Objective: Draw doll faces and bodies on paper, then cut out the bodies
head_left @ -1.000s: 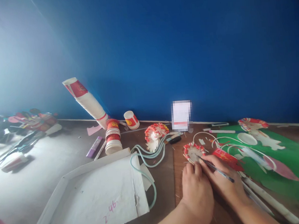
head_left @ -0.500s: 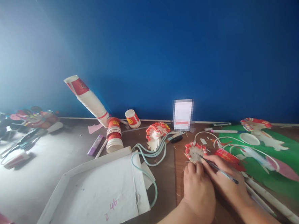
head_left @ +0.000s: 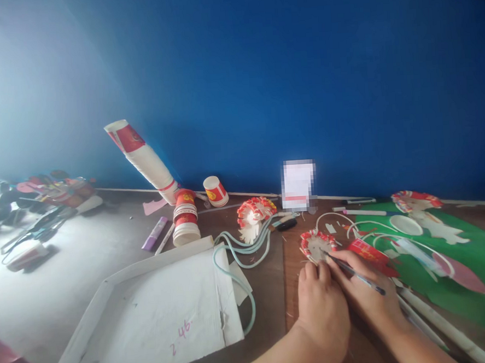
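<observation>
Pins the near edge of a red-fringed paper disc (head_left: 315,244) to the counter (head_left: 292,288) with the left hand (head_left: 322,305), fingers curled together. Grips a pen (head_left: 355,274) in the closed right hand (head_left: 368,291), tip on the disc, near a green sheet (head_left: 478,265).

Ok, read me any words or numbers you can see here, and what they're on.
"2.46": pink handwriting on the white cardboard tray.
Red paper cup: yellow print, too small to read.
White card by the wall: blurred, unreadable.
</observation>
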The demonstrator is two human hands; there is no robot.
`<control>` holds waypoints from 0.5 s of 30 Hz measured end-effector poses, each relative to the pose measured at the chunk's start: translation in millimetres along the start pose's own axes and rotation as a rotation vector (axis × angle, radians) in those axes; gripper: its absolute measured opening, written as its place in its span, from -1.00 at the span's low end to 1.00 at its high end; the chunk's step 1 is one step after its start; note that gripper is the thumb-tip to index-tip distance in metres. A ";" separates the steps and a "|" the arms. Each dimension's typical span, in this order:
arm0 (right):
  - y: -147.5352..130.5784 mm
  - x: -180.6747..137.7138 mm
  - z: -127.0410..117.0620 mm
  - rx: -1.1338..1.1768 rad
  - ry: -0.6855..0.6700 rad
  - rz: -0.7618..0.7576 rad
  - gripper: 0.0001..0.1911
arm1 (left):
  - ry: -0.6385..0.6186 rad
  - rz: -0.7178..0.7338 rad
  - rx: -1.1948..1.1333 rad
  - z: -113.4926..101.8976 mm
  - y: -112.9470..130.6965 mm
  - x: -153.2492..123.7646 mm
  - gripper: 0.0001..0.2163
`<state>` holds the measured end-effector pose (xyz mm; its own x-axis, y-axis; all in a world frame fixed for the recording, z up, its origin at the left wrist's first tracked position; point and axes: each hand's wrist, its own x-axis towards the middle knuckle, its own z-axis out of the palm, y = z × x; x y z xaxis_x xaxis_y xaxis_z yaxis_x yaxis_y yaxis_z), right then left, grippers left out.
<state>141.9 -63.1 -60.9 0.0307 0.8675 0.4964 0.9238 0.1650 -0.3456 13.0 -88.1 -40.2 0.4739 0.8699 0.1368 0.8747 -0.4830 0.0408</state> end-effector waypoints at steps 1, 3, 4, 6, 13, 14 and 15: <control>0.2 0.1 -0.1 0.001 0.000 -0.002 -0.52 | 0.005 0.000 0.002 0.7 0.2 -0.1 -0.63; 0.0 0.7 -0.7 0.010 -0.007 -0.001 -0.53 | 0.011 -0.004 0.007 1.1 0.2 -0.2 -0.63; -0.4 1.1 -1.2 0.017 -0.013 0.006 -0.54 | 0.008 -0.006 0.009 0.7 0.1 -0.3 -0.63; -1.0 1.7 -1.8 0.026 -0.028 0.029 -0.57 | -0.006 0.001 0.005 -1.1 -0.4 -0.3 -0.64; 0.8 -0.4 0.5 0.021 -0.044 0.056 -0.58 | -0.010 0.009 -0.001 -6.9 -0.9 0.2 -0.67; 0.8 -0.6 0.4 0.020 -0.040 0.051 -0.57 | -0.011 0.009 -0.002 -7.0 -0.8 0.1 -0.67; 0.6 -0.6 0.2 0.020 -0.035 0.044 -0.56 | -0.011 0.009 -0.004 -6.9 -0.6 -0.1 -0.66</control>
<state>142.3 -63.5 -61.5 0.0572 0.8899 0.4526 0.9140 0.1357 -0.3824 11.7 -88.6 -33.4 0.4826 0.8667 0.1260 0.8702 -0.4908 0.0437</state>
